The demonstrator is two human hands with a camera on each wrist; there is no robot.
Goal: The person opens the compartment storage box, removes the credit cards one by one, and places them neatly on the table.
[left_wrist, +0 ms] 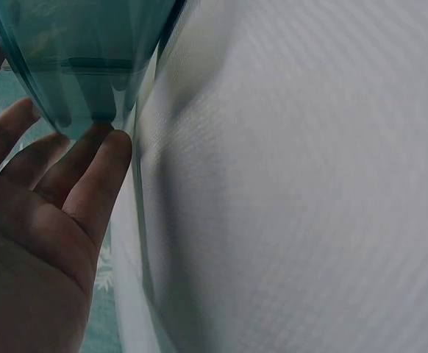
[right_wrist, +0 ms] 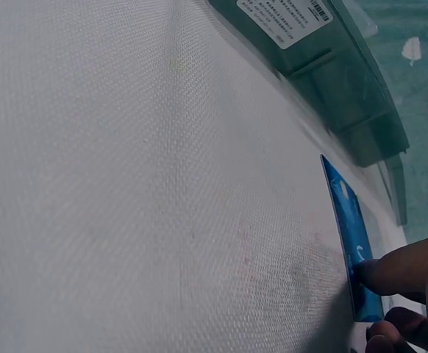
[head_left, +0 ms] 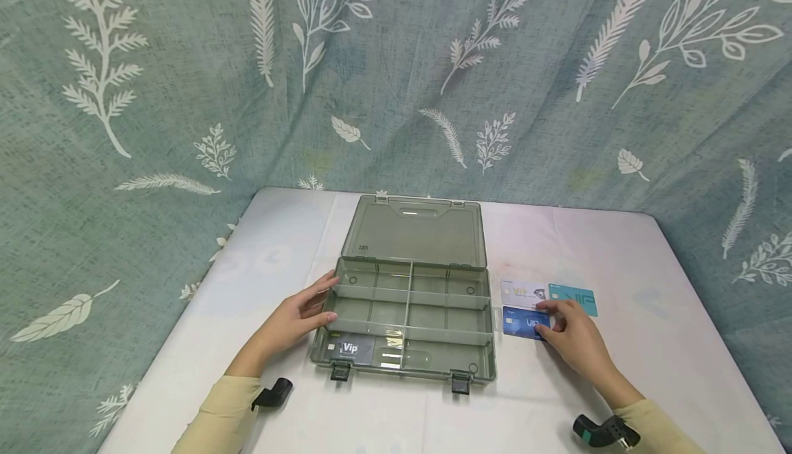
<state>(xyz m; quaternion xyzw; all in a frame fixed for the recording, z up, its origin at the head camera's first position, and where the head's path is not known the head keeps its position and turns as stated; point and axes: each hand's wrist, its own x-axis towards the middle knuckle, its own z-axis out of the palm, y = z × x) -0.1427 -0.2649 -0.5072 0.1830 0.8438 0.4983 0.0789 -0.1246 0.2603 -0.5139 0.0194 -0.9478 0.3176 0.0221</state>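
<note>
A translucent green compartment box (head_left: 448, 316) lies with its lid (head_left: 421, 234) folded back. My left hand (head_left: 297, 313) rests against the box's left wall, thumb and fingers spread along it; in the left wrist view the fingers (left_wrist: 100, 176) reach the wall fairly straight. A dark grey Vip card (head_left: 349, 349) lies in the front left compartment. To the right of the box, my right hand (head_left: 575, 337) pinches a blue VIP card (head_left: 520, 323) at its right end. In the right wrist view the thumb (right_wrist: 401, 272) presses on the blue card's face (right_wrist: 346, 220).
Behind the blue card lie a white VIP card (head_left: 520, 292) and a teal VIP card (head_left: 581, 297) on the white tablecloth (head_left: 383, 419). Two latches (head_left: 460, 383) hang at the box's front edge. A patterned green curtain (head_left: 396, 82) surrounds the table.
</note>
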